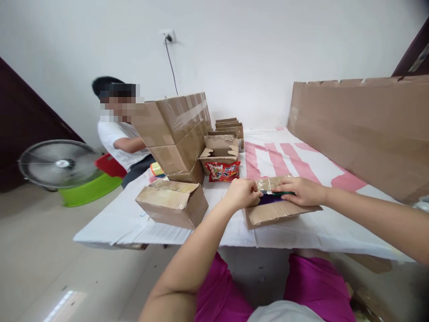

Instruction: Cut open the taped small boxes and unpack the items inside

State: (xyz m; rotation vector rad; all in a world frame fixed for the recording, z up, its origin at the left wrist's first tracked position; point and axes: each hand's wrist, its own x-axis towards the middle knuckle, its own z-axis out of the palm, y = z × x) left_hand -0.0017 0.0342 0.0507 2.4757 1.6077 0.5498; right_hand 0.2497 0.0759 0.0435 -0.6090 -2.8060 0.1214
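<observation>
Bent, the fingers of the left hand (243, 193) and right hand (303, 191) press into the open box (273, 214), lower right of centre; whether they pinch anything is unclear. Behind, at centre, a red packet (224, 171) leans against another box (219, 156).

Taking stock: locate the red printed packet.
In the head view, the red printed packet is near centre, just beyond and left of the left hand, in front of an open cardboard box.
</observation>
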